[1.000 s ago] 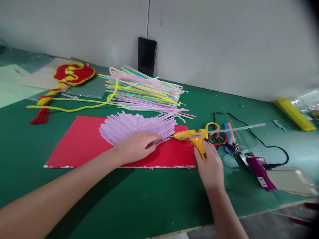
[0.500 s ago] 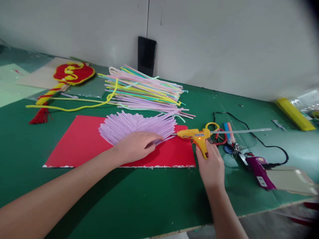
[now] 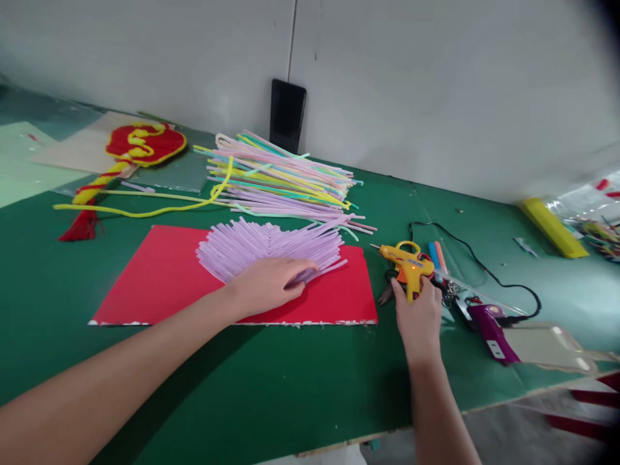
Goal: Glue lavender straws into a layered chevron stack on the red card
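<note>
My left hand [image 3: 268, 284] lies over the lower part of a leaf-like fan of lilac pipe cleaners [image 3: 237, 245]. Its fingers are closed about a lilac pipe cleaner [image 3: 332, 267] whose free end points right; the fingertips are partly hidden. Beneath the fan is a red board [image 3: 140, 278] with a ragged white front edge. My right hand [image 3: 420, 316] grips a yellow glue gun [image 3: 405, 261] by its handle, right of the board. The nozzle points left, clear of the board, an orange light glows on its body, and a clear glue stick [image 3: 484, 290] trails behind.
Loose coloured pipe cleaners [image 3: 285, 174] lie behind the board, before a leaning black phone [image 3: 287, 116]. A red-and-yellow tasselled ornament [image 3: 145, 142] is at back left. Scissors [image 3: 408, 247], keys [image 3: 451, 292], a purple power block [image 3: 494, 332] and its black cable [image 3: 477, 242] lie right.
The glue gun has moved right and tilted, its nozzle now away from the pipe cleaners and its glue stick slanting down. My left hand stays in about the same spot.
</note>
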Available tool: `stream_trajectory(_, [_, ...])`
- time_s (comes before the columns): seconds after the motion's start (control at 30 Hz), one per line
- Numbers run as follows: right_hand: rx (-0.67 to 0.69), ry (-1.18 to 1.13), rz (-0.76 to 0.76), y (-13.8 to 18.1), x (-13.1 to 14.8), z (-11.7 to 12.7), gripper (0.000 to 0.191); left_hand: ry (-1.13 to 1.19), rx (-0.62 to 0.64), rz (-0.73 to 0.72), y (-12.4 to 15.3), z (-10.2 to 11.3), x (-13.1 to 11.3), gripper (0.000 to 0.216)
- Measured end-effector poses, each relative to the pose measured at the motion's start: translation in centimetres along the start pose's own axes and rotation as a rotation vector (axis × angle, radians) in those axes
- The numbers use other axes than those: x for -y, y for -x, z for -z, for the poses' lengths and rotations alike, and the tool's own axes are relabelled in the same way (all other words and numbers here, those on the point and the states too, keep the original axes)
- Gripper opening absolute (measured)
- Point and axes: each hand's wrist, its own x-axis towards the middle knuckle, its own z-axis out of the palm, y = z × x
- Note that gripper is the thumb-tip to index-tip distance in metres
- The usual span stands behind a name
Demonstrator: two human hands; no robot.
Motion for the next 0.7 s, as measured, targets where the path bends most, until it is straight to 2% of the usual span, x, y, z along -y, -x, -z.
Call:
stream_trajectory(0.17, [-0.006,0.120,0.065,-0.2,0.9,1.6,0.063,-0.016,-0.006,-0.004,0.0,0.0,0.0,0.041])
stream_trajectory(0.27, [-0.066,0.116,0.097,-0.9,3.1,3.4,0.049,-0.033,-0.011,-0.014,0.0,0.0,-0.1,0.040])
stream_trajectory(0.33, [0.038,-0.076,0.151,-1.5,4.9,3.9,0.038,-0.035,-0.009,-0.016,0.0,0.0,-0.1,0.039])
stream_trajectory(0.47, [0.455,-0.304,0.081,-2.5,8.2,2.4,0.026,-0.029,-0.011,-0.021,-0.1,-0.2,0.0,0.036])
stream_trajectory(0.57, [0.574,-0.347,0.096,-2.8,9.2,0.1,0.024,-0.035,-0.019,-0.026,-0.1,-0.4,0.1,0.036])
stream_trajectory(0.7, [0.609,-0.476,0.045,-2.8,8.9,-2.0,0.025,-0.044,-0.018,-0.022,-0.2,-0.6,0.2,0.036])
